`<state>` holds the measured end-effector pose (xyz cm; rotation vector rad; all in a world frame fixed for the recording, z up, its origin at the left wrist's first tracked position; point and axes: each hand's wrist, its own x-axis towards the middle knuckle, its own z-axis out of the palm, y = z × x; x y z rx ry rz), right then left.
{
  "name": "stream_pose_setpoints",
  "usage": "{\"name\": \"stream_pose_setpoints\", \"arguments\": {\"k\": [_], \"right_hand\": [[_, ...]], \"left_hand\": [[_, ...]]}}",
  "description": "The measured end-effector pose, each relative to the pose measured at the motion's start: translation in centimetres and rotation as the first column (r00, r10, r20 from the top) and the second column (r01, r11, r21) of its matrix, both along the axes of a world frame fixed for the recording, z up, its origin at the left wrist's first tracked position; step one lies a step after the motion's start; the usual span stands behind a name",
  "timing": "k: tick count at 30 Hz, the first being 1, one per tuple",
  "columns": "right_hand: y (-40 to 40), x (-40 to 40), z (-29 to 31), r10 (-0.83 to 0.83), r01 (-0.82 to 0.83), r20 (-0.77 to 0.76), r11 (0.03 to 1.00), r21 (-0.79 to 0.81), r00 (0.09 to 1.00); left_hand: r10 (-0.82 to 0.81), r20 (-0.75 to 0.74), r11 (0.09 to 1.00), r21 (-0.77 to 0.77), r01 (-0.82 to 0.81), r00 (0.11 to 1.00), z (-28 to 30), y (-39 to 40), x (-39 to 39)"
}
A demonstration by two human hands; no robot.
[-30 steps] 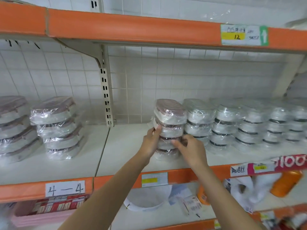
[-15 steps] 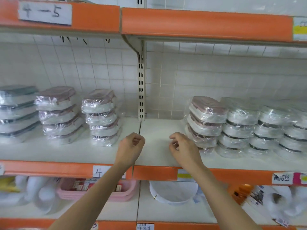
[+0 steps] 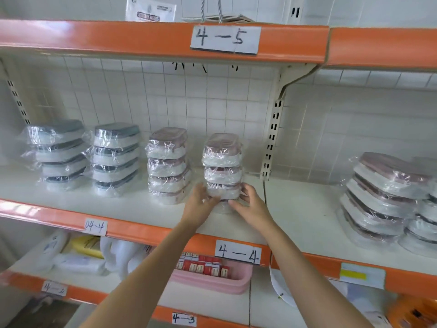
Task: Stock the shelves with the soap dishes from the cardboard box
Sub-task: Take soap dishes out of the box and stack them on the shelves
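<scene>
1. Fingers of both hands are curled round the foot of one wrapped stack of soap dishes, the left hand on its left side and the right hand on its right; a grip low on both sides probably keeps the loose, film-wrapped pile from toppling while it is squared up.
2. That stack stands on the shelf directly between the fingers; four dishes with pinkish lids are in it, the lowest mostly hidden by the hands.
3. Just left of the fingers stands a second pink-lidded stack, also four high, near but apart from the held one, so the colours appear grouped.
4. Further left are two dark-lidded stacks, four dishes each, the outer one leaning.
5. Well to the right of the fingers, past the upright, another pink-lidded stack leans, four or five high, with more wrapped dishes at the frame edge that I cannot count.
6. Below the fingers, a pink tray of small red boxes sits on the lower shelf.
7. No cardboard box is in view, so what remains to stock cannot be judged.
</scene>
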<state>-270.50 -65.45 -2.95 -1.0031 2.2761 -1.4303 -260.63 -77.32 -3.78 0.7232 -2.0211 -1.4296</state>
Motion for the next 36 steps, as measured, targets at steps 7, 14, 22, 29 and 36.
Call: {"name": "stream_pose_setpoints", "arguments": {"k": [7, 14, 22, 29, 36], "right_hand": [[1.0, 1.5, -0.4, -0.215, 0.212, -0.019, 0.973, -0.087, 0.977], [4.7, 1.6, -0.9, -0.306, 0.304, 0.007, 0.943, -0.133, 0.952], [4.2, 1.7, 1.3, -0.217, 0.204, -0.026, 0.947, -0.246, 0.976], [5.0, 1.2, 2.1, -0.245, 0.237, 0.001, 0.937, -0.257, 0.969], [3.8, -0.1, 5.6, -0.222, 0.19, -0.116, 0.953, -0.237, 0.968]], "left_hand": [[-0.087, -0.026, 0.98, -0.179, 0.081, 0.996, -1.2, -0.2, 0.2], [-0.225, 0.023, 0.925, -0.31, 0.221, 0.974, -1.3, 1.7, 0.1], [-0.273, -0.192, 0.959, -0.128, 0.252, 0.943, 1.7, 2.0, -0.8], [-0.311, -0.075, 0.933, -0.216, 0.289, 0.948, 2.3, 1.4, -1.3], [-0.275, -0.179, 0.943, -0.241, 0.229, 0.945, 5.4, 1.6, -2.4]]}}
